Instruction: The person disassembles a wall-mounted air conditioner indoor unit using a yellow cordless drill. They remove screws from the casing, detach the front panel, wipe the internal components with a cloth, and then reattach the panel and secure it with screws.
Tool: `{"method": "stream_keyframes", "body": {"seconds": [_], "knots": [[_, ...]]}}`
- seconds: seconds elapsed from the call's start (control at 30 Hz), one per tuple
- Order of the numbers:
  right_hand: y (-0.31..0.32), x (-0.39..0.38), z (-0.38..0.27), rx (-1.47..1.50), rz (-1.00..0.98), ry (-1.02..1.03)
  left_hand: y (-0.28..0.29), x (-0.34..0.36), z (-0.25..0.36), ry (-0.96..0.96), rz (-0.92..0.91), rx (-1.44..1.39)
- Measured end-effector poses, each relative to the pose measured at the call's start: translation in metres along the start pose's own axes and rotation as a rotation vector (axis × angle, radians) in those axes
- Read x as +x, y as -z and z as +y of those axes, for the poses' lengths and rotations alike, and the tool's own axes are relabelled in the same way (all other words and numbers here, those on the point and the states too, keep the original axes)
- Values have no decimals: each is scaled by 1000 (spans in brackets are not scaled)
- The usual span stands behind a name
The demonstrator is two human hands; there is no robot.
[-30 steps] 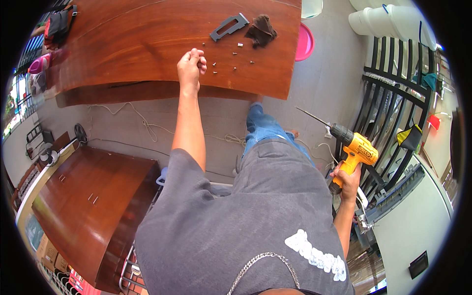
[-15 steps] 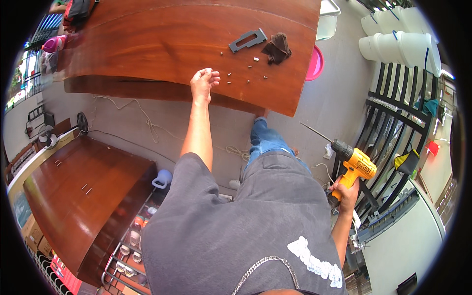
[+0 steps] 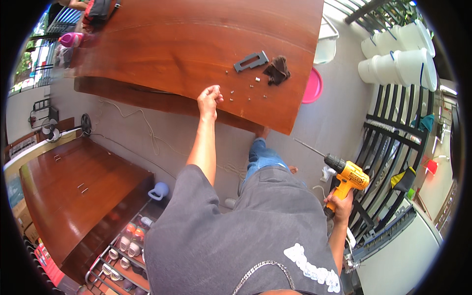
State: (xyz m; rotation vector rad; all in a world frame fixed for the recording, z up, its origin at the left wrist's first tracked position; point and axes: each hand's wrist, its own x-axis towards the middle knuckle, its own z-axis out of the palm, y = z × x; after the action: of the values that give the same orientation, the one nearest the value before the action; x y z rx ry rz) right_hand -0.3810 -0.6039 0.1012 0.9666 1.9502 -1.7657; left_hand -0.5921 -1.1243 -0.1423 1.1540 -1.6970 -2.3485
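Observation:
My right hand (image 3: 342,203) grips a yellow and black cordless drill (image 3: 355,176) by its handle, out to my right. A long thin bit points from its chuck up and left toward the table corner. Over the near edge of the brown wooden table (image 3: 162,37) is my left hand (image 3: 210,102), its fingers curled together; whatever they may hold is hidden. Just right of it lie several small screws (image 3: 251,86) and a small white piece (image 3: 257,79). Beyond them rest a slotted grey bracket (image 3: 240,67) and a crumpled dark brown cloth (image 3: 279,72).
White buckets (image 3: 417,69) and a black slatted bench (image 3: 388,125) stand at the right. A pink basin (image 3: 312,87) shows beside the table. At lower left are a brown cabinet (image 3: 78,187) and a shoe rack (image 3: 101,263). A cable (image 3: 152,140) runs across the floor.
The view has shifted, so the table and its things sit lower in the picture. My left hand's fingers have drawn closer together. The drill stays in my right hand.

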Motion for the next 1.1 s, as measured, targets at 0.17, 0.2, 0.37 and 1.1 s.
{"method": "stream_keyframes", "body": {"seconds": [0.17, 0.2, 0.37, 1.1], "knots": [[12, 9, 9, 109, -105, 78, -1, -34, 5, -11, -23, -191], [15, 10, 11, 101, -123, 92, -1, -43, 8, -22, -43, -230], [36, 23, 25, 63, -198, 135, -3, -99, 23, -57, -41, -246], [193, 46, 156, 213, -274, 220, -152, -450, 244, -922, -1282, -662]]}}
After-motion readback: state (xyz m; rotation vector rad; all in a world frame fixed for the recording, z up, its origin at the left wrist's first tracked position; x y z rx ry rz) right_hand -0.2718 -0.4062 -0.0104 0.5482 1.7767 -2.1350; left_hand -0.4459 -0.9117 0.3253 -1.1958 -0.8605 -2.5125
